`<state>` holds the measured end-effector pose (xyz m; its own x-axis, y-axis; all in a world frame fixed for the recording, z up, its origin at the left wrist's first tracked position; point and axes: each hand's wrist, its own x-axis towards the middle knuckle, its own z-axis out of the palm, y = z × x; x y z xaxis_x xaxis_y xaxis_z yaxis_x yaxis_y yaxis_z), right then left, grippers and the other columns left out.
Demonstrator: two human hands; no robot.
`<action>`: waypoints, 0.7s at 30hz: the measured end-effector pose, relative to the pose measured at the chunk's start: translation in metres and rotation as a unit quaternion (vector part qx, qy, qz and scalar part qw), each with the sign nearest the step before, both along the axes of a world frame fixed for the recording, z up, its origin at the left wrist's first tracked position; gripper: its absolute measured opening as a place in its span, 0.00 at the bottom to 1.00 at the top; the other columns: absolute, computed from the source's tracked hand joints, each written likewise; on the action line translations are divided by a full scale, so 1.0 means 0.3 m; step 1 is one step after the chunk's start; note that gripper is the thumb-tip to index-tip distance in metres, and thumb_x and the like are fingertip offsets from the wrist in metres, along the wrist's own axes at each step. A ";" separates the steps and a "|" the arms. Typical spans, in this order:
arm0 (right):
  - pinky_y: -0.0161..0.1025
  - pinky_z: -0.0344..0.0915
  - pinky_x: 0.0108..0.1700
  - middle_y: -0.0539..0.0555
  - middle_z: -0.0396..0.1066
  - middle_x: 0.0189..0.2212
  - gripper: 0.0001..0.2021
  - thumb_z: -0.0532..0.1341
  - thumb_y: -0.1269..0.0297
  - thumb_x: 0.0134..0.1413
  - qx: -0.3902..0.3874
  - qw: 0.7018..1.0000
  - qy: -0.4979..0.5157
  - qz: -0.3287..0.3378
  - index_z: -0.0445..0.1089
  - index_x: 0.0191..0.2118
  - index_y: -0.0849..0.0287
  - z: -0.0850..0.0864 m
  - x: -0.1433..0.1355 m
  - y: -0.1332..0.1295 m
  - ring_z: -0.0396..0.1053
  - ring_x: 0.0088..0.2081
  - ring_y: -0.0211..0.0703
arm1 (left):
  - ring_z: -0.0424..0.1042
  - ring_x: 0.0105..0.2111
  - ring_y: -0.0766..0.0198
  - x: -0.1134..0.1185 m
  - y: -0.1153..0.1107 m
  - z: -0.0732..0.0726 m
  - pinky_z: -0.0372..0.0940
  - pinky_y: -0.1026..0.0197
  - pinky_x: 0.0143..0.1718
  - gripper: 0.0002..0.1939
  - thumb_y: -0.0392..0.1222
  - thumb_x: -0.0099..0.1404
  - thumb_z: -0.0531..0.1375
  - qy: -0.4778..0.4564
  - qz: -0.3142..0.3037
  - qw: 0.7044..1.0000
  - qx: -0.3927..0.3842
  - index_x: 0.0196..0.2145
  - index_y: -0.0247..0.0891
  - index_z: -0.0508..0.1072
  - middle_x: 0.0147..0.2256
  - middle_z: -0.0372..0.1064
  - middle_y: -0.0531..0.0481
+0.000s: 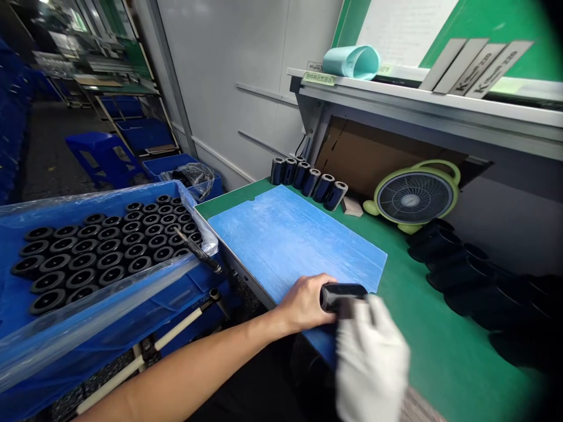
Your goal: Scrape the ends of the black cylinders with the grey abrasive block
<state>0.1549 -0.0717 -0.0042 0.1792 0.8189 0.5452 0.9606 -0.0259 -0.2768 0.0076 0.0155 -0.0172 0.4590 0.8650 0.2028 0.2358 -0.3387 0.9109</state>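
Note:
A black cylinder point(345, 291) lies on its side above the near edge of the blue mat point(303, 234). My bare left hand point(308, 302) is wrapped round its left end. In a white glove, my right hand point(372, 351) is blurred and closed at the cylinder's near side. Its fingertips press a small dark brownish piece, too blurred to name, against the cylinder. Part of the cylinder's near side is hidden behind the glove.
A plastic-lined blue crate point(185, 275) with several black rings or cylinders stands left. Dark cylinders point(310, 183) line the mat's back edge; more point(461, 275) stand right. A green fan point(411, 199) sits under the shelf point(396, 94). A pale block point(352, 206) lies near it.

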 end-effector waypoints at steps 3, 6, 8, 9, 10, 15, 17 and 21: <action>0.40 0.62 0.42 0.59 0.69 0.50 0.15 0.49 0.63 0.73 -0.047 0.997 -0.058 -0.014 0.72 0.48 0.57 0.069 -0.102 0.097 0.67 0.47 0.46 | 0.82 0.44 0.55 -0.001 0.003 0.007 0.72 0.61 0.45 0.19 0.39 0.59 0.67 -0.014 -0.008 1.000 -0.001 0.49 0.38 0.79 0.44 0.83 0.46; 0.39 0.56 0.35 0.57 0.68 0.47 0.12 0.50 0.66 0.72 -0.057 0.993 -0.091 -0.053 0.71 0.47 0.57 0.118 -0.115 0.126 0.65 0.40 0.42 | 0.82 0.44 0.54 0.000 0.009 0.019 0.72 0.61 0.46 0.21 0.38 0.56 0.70 -0.019 -0.003 1.000 -0.013 0.49 0.37 0.79 0.44 0.83 0.46; 0.38 0.56 0.35 0.57 0.67 0.52 0.12 0.51 0.67 0.71 -0.058 0.993 -0.097 -0.044 0.70 0.51 0.57 0.128 -0.116 0.109 0.66 0.41 0.41 | 0.81 0.44 0.55 0.002 0.011 0.024 0.72 0.61 0.46 0.15 0.39 0.61 0.66 -0.030 -0.006 0.999 -0.027 0.46 0.37 0.80 0.44 0.83 0.46; 0.38 0.57 0.36 0.57 0.67 0.53 0.12 0.52 0.67 0.71 -0.064 0.993 -0.095 -0.039 0.70 0.51 0.56 0.130 -0.118 0.101 0.66 0.42 0.41 | 0.82 0.43 0.56 0.003 0.011 0.026 0.72 0.61 0.45 0.13 0.38 0.64 0.64 -0.033 -0.008 0.999 -0.032 0.46 0.37 0.80 0.43 0.83 0.46; 0.38 0.57 0.36 0.57 0.67 0.52 0.12 0.51 0.66 0.72 -0.069 0.993 -0.090 -0.037 0.70 0.51 0.56 0.133 -0.121 0.095 0.66 0.42 0.41 | 0.82 0.43 0.56 0.004 0.010 0.027 0.72 0.61 0.44 0.13 0.38 0.64 0.64 -0.033 -0.011 0.999 -0.032 0.46 0.37 0.80 0.43 0.83 0.47; 0.39 0.55 0.35 0.55 0.67 0.49 0.12 0.49 0.67 0.72 -0.072 0.993 -0.082 -0.045 0.70 0.46 0.55 0.156 -0.130 0.101 0.67 0.41 0.43 | 0.82 0.44 0.54 0.004 0.005 0.031 0.72 0.60 0.46 0.18 0.38 0.61 0.67 -0.031 -0.011 0.999 -0.023 0.49 0.38 0.80 0.44 0.83 0.46; 0.39 0.57 0.36 0.56 0.67 0.50 0.12 0.50 0.66 0.72 -0.073 0.993 -0.083 -0.035 0.70 0.48 0.55 0.160 -0.128 0.099 0.68 0.42 0.44 | 0.82 0.43 0.56 0.003 0.004 0.031 0.72 0.61 0.46 0.14 0.37 0.65 0.62 -0.037 -0.021 0.999 -0.025 0.48 0.38 0.81 0.44 0.83 0.46; 0.39 0.53 0.34 0.54 0.67 0.44 0.12 0.49 0.67 0.72 -0.087 0.991 -0.082 -0.062 0.70 0.44 0.55 0.161 -0.133 0.086 0.66 0.39 0.43 | 0.82 0.41 0.54 0.003 0.005 0.027 0.72 0.60 0.45 0.20 0.38 0.57 0.69 -0.013 -0.015 1.000 -0.016 0.49 0.37 0.80 0.42 0.83 0.46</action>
